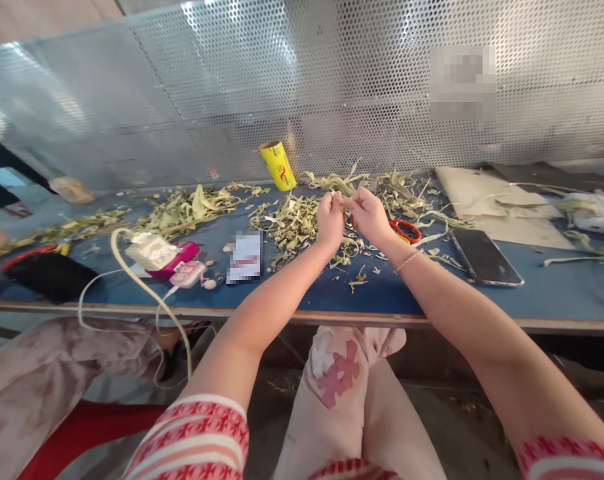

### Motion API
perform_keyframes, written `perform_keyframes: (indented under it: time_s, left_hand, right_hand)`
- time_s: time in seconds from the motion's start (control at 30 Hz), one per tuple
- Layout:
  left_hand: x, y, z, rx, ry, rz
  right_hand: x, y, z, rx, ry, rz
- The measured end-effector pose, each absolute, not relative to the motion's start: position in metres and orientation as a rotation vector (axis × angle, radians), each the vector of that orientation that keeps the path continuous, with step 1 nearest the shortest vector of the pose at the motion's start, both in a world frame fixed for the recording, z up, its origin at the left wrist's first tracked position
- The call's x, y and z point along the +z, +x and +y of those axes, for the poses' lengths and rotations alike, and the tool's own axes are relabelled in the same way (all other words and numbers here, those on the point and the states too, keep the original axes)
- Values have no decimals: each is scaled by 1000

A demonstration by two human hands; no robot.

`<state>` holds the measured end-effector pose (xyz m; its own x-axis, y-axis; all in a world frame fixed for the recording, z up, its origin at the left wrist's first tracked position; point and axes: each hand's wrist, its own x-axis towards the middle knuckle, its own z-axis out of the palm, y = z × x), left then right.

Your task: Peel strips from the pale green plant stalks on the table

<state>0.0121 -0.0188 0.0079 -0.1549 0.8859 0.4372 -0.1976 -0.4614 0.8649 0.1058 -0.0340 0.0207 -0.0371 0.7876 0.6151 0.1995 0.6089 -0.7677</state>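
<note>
My left hand (331, 218) and my right hand (367, 215) meet over a heap of dried plant strips (295, 223) on the blue tabletop. Both are closed, fingertips pinched close together. Whatever lies between the fingers is too small and too covered to make out. Beside my right wrist rest red-handled scissors (407, 231), partly hidden by the arm. Behind the heap stands a yellow cardboard tube (278, 165), leaning slightly. More pale leaf scraps (195, 208) spread to the left.
A phone (485, 257) and flat cardboard (497, 207) lie to the right. On the left are a pink-and-white device (167, 257) with cables, a blurred card (245, 257) and a black pouch (55, 273). A perforated metal panel (332, 87) rises behind. Another person's leg (57, 367) shows at left.
</note>
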Motion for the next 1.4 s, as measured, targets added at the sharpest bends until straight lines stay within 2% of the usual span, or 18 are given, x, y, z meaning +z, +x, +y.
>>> perform_keyframes:
  time_s: [0.43, 0.67, 0.77, 1.0, 1.27, 1.4]
  left_hand:
    - [10, 10, -18, 1608, 1258, 706]
    - [10, 8, -22, 1371, 1370, 592]
    - [7, 7, -20, 1454, 1453, 604]
    - [13, -2, -12, 1667, 1368, 684]
    - [18, -8, -11, 1801, 1471, 850]
    - [22, -8, -17, 1792, 1527, 835]
  right_hand:
    - [22, 114, -37, 754, -833, -1565]
    - [17, 120, -26, 609, -865, -1403]
    - [14, 120, -21, 580, -848, -1361]
    - [15, 115, -26, 779, -858, -1391]
    - [17, 116, -33, 242, -884, -1803]
    - [19, 116, -36, 156, -832, -1873]
